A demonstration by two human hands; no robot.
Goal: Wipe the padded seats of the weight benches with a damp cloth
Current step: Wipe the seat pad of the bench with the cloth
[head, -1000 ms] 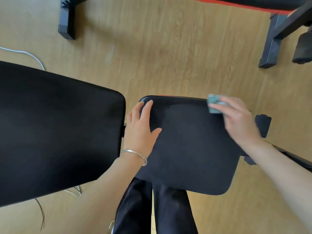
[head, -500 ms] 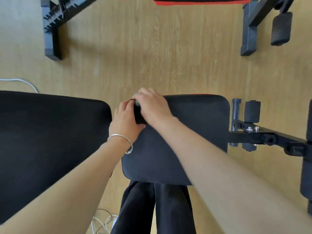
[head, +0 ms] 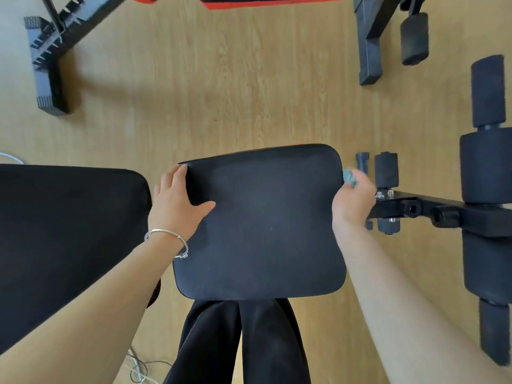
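Right hand point(head: 353, 202) clamped on a small crumpled teal cloth point(head: 349, 177) at the right edge of the black rectangular padded seat point(head: 263, 225).

Fingers are curled round the cloth, which sits at the seat's right border near the far corner, just beside a short black foam roller point(head: 386, 173). Whether the cloth bears on the top face or the side wall cannot be told. Left hand point(head: 177, 200) lies flat on the far-left corner, fingers straight and thumb spread, apparently bracing the seat. The whole seat surface thus lies to the left of the cloth, between the two hands, its wider span running left to right. Judgement: the coming stroke must travel leftward toward the bracing hand. A larger black backrest pad point(head: 69, 231) lies further left, across a narrow gap.
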